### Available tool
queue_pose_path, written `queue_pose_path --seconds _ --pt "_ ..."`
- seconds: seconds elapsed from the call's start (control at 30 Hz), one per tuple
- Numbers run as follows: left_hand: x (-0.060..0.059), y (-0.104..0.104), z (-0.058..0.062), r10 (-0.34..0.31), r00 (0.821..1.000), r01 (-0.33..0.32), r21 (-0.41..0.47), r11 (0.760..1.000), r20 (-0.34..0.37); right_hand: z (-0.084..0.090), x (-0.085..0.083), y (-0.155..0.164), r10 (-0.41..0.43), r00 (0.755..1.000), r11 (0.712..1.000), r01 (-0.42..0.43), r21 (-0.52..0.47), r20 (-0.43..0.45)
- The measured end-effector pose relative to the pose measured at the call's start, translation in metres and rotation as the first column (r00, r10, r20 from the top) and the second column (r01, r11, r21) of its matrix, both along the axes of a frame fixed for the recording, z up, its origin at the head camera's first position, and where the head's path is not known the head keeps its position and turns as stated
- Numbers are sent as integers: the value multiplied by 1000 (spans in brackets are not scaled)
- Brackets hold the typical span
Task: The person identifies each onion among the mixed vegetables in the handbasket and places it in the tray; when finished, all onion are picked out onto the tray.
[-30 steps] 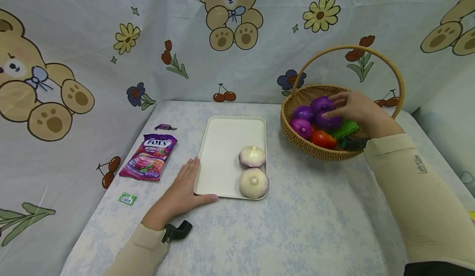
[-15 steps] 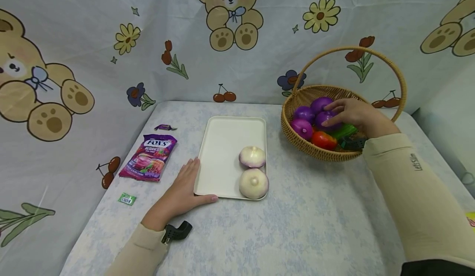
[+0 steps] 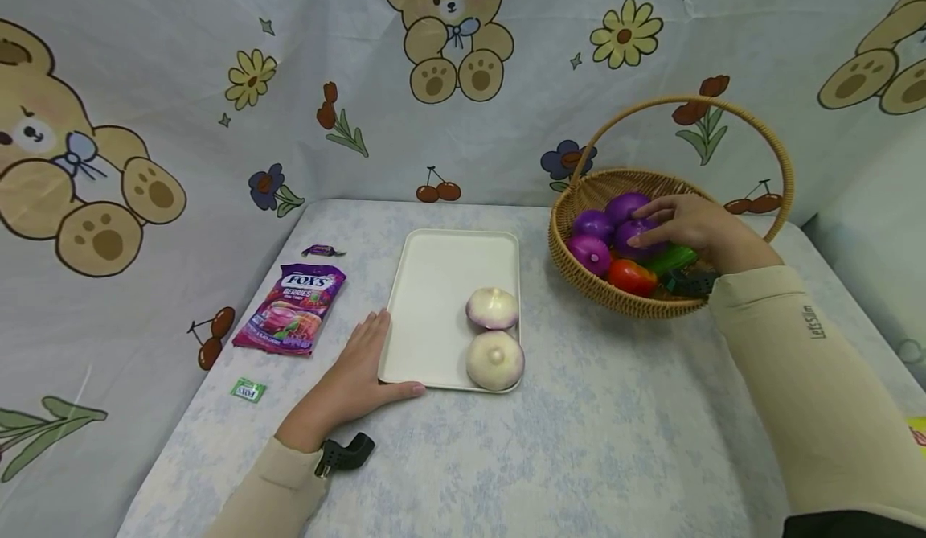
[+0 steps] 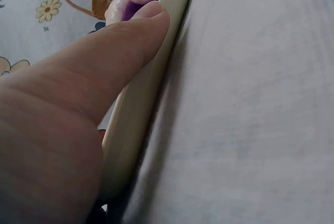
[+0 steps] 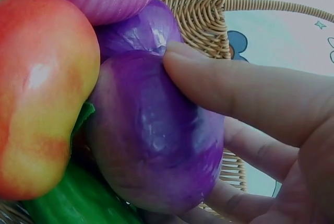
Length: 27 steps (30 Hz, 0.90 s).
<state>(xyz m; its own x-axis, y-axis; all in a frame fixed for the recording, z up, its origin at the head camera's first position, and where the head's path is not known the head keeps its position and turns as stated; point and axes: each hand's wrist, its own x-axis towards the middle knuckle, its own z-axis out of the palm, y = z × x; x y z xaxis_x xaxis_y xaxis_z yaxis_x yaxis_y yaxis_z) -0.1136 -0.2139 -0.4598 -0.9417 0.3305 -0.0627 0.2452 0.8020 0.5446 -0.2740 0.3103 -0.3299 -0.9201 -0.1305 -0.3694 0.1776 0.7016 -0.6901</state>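
Fingers of my left hand [image 3: 352, 377] lie flat against the cream rectangular plastic tray [image 3: 434, 297], steadying it on the desk; farther off, my right hand [image 3: 690, 224] curls its grip around a glossy purple onion [image 3: 637, 236] in the woven wicker basket [image 3: 579, 260].

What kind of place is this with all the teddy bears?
Probably a small play or practice corner, not a real kitchen. A teddy bear cloth hangs behind the table, and on it sit a basket of shiny, toy-looking vegetables, a white tray and a candy bag.
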Motion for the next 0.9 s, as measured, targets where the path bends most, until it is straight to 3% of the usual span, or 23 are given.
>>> queue_pose_path --seconds 0.4,0.9 --pt "1 -1 -1 -2 1000 2 10 1000 -12 -1 0 2 5 998 1000 -7 -27 -58" --pt "2 1 1 -2 1000 2 6 1000 -13 18 8 -3 -62 998 992 60 -111 -10"
